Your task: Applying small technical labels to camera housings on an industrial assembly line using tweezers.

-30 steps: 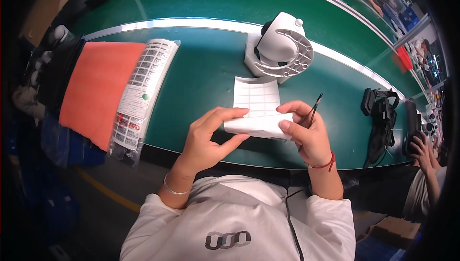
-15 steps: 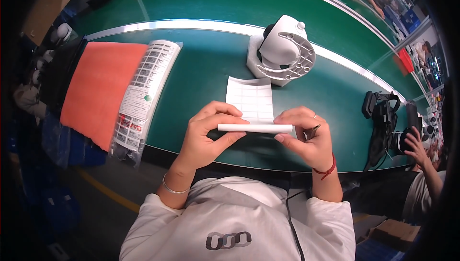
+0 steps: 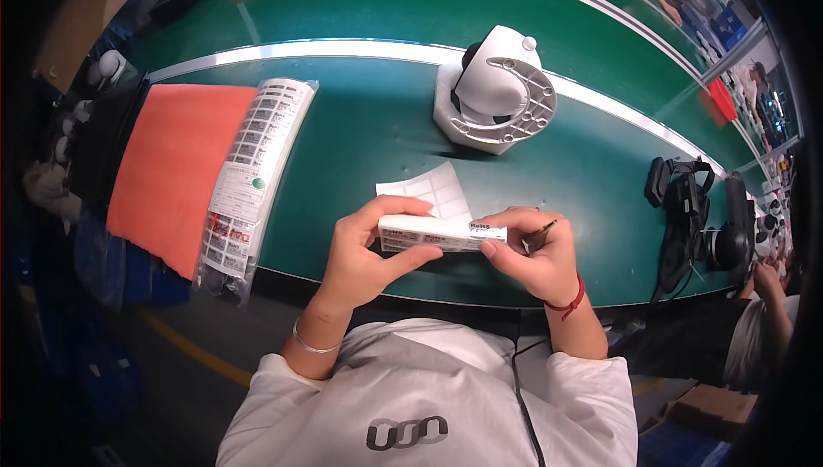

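- The green worktable [image 3: 360, 137] curves across the view, and everything else is placed against the white domed device that stands on it.
- An orange mat [image 3: 176, 171] lies flat, well to the left of the device, at the table's left end.
- A long clear bag of printed label sheets [image 3: 250, 176] lies between the mat and the device, touching the mat's right edge.
- The white domed device [image 3: 495, 90] rests on its base with a ring of holes facing the camera.
- Black gear with straps [image 3: 690, 210] sits well to the right of the device, near another person's hand [image 3: 765, 278].
- The left hand [image 3: 369, 248], near the table edge below the device, has its fingers closed around the left end of a slim white box [image 3: 441, 233].
- The right hand [image 3: 536, 253] grips the box's right end, fingers curled on it, with a thin dark tool [image 3: 540, 231] pinched in the same hand.
- A white label sheet [image 3: 429, 188] lies on the table just beyond the box, between it and the device.
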A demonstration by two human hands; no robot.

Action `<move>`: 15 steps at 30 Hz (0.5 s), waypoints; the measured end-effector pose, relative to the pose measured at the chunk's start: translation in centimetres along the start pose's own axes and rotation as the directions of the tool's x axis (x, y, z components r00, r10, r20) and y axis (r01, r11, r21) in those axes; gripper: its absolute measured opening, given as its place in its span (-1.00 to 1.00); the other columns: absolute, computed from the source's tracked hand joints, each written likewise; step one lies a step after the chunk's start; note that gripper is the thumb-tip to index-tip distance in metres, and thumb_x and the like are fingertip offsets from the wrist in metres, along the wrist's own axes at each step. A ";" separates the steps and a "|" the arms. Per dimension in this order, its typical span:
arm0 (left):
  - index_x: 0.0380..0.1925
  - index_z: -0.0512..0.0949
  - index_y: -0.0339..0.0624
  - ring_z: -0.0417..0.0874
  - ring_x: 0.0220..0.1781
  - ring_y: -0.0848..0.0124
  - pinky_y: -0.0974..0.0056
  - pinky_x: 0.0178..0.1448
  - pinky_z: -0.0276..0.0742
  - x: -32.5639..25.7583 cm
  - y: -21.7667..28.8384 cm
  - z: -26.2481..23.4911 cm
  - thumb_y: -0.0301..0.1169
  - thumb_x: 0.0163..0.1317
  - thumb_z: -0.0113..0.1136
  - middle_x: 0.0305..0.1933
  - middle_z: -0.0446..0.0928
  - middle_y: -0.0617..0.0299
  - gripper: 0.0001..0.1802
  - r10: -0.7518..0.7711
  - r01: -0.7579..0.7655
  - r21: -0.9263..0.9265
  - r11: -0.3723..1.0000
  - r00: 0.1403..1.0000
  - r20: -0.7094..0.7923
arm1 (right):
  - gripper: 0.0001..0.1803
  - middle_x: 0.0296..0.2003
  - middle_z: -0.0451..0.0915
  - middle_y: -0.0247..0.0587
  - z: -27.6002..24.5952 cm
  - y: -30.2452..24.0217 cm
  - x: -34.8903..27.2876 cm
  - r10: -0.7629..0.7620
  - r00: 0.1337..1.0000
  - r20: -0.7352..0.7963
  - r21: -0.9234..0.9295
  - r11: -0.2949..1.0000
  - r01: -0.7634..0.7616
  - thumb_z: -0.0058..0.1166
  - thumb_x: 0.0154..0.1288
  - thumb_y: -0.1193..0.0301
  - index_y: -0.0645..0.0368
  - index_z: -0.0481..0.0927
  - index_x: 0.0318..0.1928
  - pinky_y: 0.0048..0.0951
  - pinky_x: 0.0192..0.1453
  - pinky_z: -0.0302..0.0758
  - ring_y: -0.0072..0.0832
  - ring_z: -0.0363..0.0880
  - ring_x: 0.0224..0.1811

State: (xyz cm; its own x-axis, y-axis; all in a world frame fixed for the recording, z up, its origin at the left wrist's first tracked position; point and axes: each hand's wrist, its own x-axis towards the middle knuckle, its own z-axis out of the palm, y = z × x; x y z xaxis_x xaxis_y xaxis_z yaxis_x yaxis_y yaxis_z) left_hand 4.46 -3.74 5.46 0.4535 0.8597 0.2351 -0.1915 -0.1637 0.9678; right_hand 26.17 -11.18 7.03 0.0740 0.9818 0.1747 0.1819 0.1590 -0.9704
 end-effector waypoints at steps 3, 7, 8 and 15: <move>-0.20 0.61 -0.30 0.65 -0.24 0.59 0.50 -0.18 0.57 -0.3 -0.7 -0.6 -0.54 0.06 0.53 -0.25 0.67 0.22 -0.68 -0.032 0.032 -0.006 0.999 0.999 0.035 | -0.82 -0.47 0.67 -0.30 -0.2 0.1 0.0 -0.094 0.992 0.080 -0.132 0.986 0.104 0.28 0.13 0.55 0.31 0.74 -0.22 -0.63 -0.56 0.13 -0.73 0.26 -0.67; -0.22 0.60 -0.27 0.64 -0.28 0.63 0.50 -0.24 0.57 -0.6 -1.2 -1.2 -0.56 0.07 0.51 -0.29 0.66 0.27 -0.70 -0.095 0.097 -0.018 0.995 0.991 0.098 | -0.91 -0.55 0.60 -0.24 0.3 0.7 0.3 -0.362 0.928 0.090 -0.330 0.868 0.371 0.27 0.20 0.51 0.27 0.72 -0.30 -0.53 -0.58 0.24 -0.55 0.36 -0.68; -0.22 0.60 -0.27 0.64 -0.28 0.63 0.50 -0.25 0.56 -0.7 -1.3 -0.9 -0.57 0.07 0.51 -0.29 0.65 0.27 -0.71 -0.129 0.135 -0.068 0.988 0.988 0.082 | -0.90 -0.57 0.57 -0.23 0.5 0.8 0.4 -0.394 0.915 0.088 -0.328 0.856 0.400 0.29 0.22 0.47 0.25 0.72 -0.31 -0.49 -0.58 0.29 -0.47 0.41 -0.68; -0.20 0.57 -0.26 0.63 -0.27 0.62 0.49 -0.19 0.58 -0.8 -2.3 0.6 -0.55 0.07 0.51 -0.30 0.63 0.30 -0.68 -0.249 0.246 -0.120 0.962 0.969 -0.012 | -0.84 -0.51 0.60 -0.17 0.4 1.4 -0.4 -0.178 0.980 0.088 -0.346 0.917 0.198 0.21 0.33 0.43 0.27 0.70 -0.36 -0.43 -0.43 0.42 -0.38 0.52 -0.55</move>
State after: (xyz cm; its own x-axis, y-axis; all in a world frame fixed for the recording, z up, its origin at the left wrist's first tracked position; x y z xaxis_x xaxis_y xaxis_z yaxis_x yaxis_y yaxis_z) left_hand 5.04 -4.33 3.07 0.4764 0.8791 -0.0141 -0.1774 0.1118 0.9778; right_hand 25.97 -11.29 5.49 -0.0465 0.9431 0.3293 0.5208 0.3042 -0.7976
